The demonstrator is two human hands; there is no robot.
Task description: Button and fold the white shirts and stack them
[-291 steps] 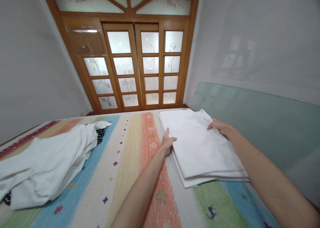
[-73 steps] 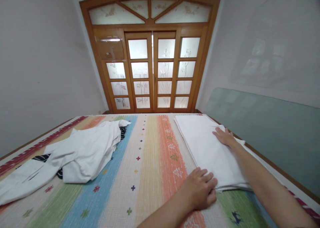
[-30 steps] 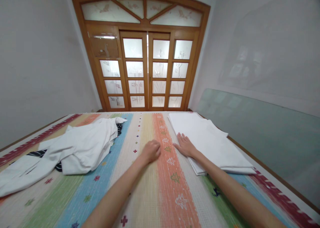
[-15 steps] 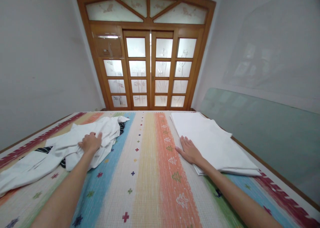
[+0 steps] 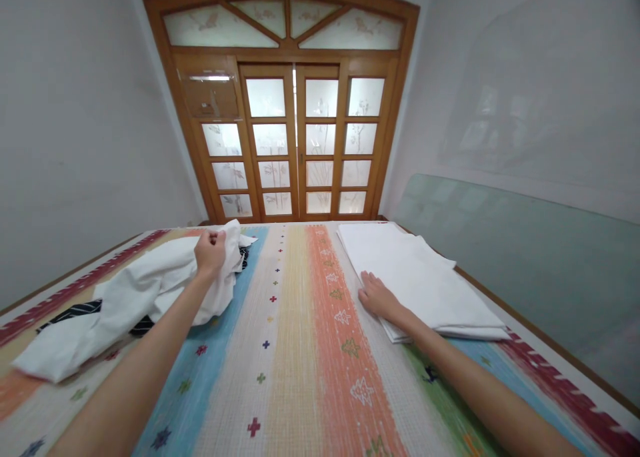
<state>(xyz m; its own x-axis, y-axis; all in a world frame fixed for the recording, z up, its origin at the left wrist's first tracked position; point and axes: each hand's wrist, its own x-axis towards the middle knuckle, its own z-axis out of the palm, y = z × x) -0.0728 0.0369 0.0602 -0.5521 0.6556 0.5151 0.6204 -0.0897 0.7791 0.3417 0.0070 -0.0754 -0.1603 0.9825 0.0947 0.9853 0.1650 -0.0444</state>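
Note:
My left hand (image 5: 211,251) is closed on a crumpled white garment (image 5: 173,277) and holds part of it up off the bedspread. A long, sleeve-like end of the garment trails toward the left. Black cloth with thin white stripes (image 5: 75,315) shows from under it. On the right, my right hand (image 5: 381,300) rests at the left edge of a stack of folded white cloth (image 5: 420,277). Its fingers are bent around that edge, with the thumb drawn in close; the fingertips are partly hidden. The folded cloth lies flat in layers.
A striped, multicoloured bedspread (image 5: 293,350) with small crosses and tree figures covers the surface. A pale green headboard-like panel (image 5: 515,237) runs along the right. Wooden doors with glass panes (image 5: 295,137) stand beyond the far edge, and a plain wall (image 5: 75,130) is at left.
My left hand has risen and moved right, lifting gathered white garment with it; the sleeve-like end has been drawn in. My right hand's fingers, flat and spread before, have curled in at the cloth's edge.

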